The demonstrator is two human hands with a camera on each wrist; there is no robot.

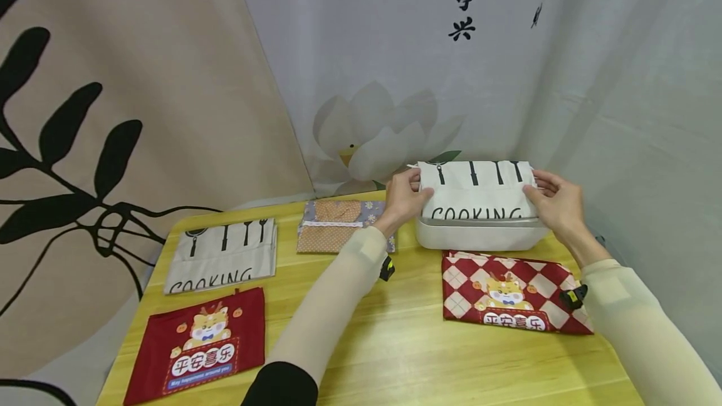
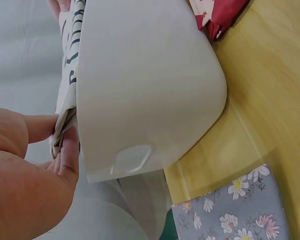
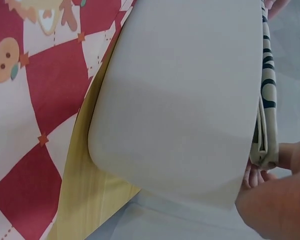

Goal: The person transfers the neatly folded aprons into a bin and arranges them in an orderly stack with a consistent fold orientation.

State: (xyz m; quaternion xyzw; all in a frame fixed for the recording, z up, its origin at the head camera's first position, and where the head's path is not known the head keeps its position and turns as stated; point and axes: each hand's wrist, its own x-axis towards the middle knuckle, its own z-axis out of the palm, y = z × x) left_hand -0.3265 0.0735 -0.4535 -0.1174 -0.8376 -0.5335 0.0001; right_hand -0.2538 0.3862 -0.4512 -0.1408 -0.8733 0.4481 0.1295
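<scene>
Both hands hold a folded white apron, printed with "COOKING" and dark utensils, at the mouth of a white plastic bin. My left hand pinches its left edge, thumb in front and fingers behind. At the opposite edge my right hand grips it the same way. In the left wrist view, the left hand pinches the layered fabric beside the bin's rim. The right hand holds the other folded end in the right wrist view. The bin's inside is hidden.
A red-and-white checked folded cloth lies before the bin. Left of the bin is a floral and dotted folded cloth. Farther left lie another COOKING apron and a dark red folded cloth. Curtains hang behind the wooden table.
</scene>
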